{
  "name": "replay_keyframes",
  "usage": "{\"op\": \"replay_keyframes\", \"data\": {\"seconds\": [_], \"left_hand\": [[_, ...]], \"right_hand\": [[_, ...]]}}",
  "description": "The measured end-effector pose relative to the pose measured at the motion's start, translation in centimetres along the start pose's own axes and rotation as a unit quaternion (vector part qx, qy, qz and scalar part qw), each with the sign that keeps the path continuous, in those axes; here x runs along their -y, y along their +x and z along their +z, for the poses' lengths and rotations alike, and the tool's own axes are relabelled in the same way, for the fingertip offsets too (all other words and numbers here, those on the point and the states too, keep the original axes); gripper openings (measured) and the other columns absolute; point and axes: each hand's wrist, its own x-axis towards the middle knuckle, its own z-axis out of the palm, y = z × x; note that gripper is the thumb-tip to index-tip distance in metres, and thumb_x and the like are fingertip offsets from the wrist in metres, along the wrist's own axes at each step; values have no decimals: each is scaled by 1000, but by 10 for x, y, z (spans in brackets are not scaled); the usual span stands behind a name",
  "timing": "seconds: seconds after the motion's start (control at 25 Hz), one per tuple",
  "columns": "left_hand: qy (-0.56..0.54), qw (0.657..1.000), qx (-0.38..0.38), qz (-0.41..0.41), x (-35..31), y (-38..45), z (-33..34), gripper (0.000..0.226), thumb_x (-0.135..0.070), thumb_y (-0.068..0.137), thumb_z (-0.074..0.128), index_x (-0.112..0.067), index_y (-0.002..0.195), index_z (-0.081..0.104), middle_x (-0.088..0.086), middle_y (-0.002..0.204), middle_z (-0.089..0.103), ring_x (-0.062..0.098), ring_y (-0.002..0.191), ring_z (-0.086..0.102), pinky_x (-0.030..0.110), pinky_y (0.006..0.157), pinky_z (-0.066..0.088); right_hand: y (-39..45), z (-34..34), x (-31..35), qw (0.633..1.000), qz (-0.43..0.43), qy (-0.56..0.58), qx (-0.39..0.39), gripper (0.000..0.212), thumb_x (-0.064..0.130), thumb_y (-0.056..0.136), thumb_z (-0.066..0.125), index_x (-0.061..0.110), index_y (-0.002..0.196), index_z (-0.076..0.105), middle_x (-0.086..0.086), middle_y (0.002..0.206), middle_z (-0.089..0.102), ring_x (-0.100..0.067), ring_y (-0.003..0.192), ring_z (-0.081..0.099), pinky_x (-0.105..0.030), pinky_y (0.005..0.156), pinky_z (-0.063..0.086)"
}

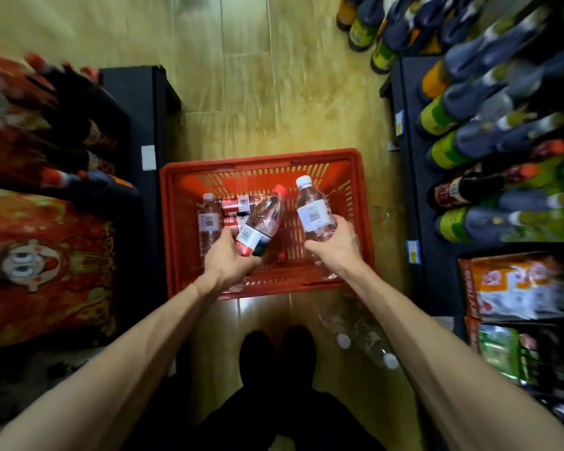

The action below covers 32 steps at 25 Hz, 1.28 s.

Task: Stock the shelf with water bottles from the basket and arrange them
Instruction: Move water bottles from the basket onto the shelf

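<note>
Red basket point(261, 160) at twelve o'clock: my left hand point(231, 258) grips a red-capped bottle point(261, 222), my right hand point(336, 243) a white-capped bottle point(314, 212), both lifted clear for shelving, I judge.

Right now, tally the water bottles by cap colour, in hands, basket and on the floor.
White cap: 4, one in the right hand (bottle), one lying in the basket (bottle), two on the floor (bottles and).
Red cap: 1, the bottle in the left hand.
Total: 5, plus red-labelled items in the basket I cannot identify.
</note>
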Motion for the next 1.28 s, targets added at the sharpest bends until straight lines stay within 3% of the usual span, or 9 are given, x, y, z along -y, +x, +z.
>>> {"op": "replay_keyframes", "data": {"seconds": [0.12,0.24,0.4,0.52,0.68,0.84,1.04,1.16,1.28], "left_hand": [[-138,990,-6,9,-56,-50,-37,63,-18,65,89,-17,114,50,0,96,71,11,79,68,35,81,58],[-197,978,25,63,-120,-103,-82,63,-5,70,88,-12,120,51,5,103,73,15,87,71,35,84,61],[-238,964,34,114,-203,-179,-135,61,-1,67,85,-12,119,54,-3,94,69,9,78,65,12,64,52],[-231,957,74,161,-263,-236,-166,52,2,70,82,-12,113,57,-2,92,70,5,74,64,6,60,48],[-215,941,129,228,-339,-290,-200,46,3,73,74,-11,115,60,1,99,75,9,82,72,15,67,53],[-183,919,166,307,-405,-350,-227,46,-5,62,66,-8,107,65,-4,87,76,3,72,68,16,64,52],[-184,903,147,360,-466,-415,-238,51,-9,60,68,-10,111,68,6,100,78,20,89,74,28,75,56],[-182,887,153,397,-496,-466,-243,37,5,73,68,-18,102,65,-3,92,75,1,75,71,23,71,54],[-194,867,151,434,-528,-504,-249,58,-10,59,69,-10,116,65,4,105,76,15,88,71,24,73,57]], "right_hand": [[-60,-58,33,999,-11,34,-24,86,28,55,87,14,133,54,-6,125,59,-22,113,61,-37,99,52],[-117,-125,68,996,-35,69,-37,88,23,61,87,16,138,46,-2,127,56,-19,115,58,-32,96,48],[-178,-212,111,991,-36,118,-57,93,26,64,93,18,142,43,2,123,60,-16,109,59,-26,89,43],[-226,-269,140,985,-42,139,-92,92,21,64,94,17,141,43,2,120,61,-17,109,62,-30,92,49],[-272,-333,176,965,-55,196,-165,89,23,55,95,19,131,49,-1,109,72,-19,97,72,-45,90,60],[-318,-395,199,932,-99,251,-240,81,10,63,93,15,128,45,4,100,66,-2,83,65,-17,70,55],[-382,-460,203,906,-140,252,-309,87,26,55,94,25,127,44,9,106,67,-10,95,70,-38,86,61],[-414,-504,206,901,-152,244,-324,90,30,53,95,26,128,45,10,108,68,-9,97,70,-38,89,60],[-446,-541,214,887,-167,250,-351,84,25,55,96,24,124,48,8,111,68,-10,102,68,-36,93,57]]}}
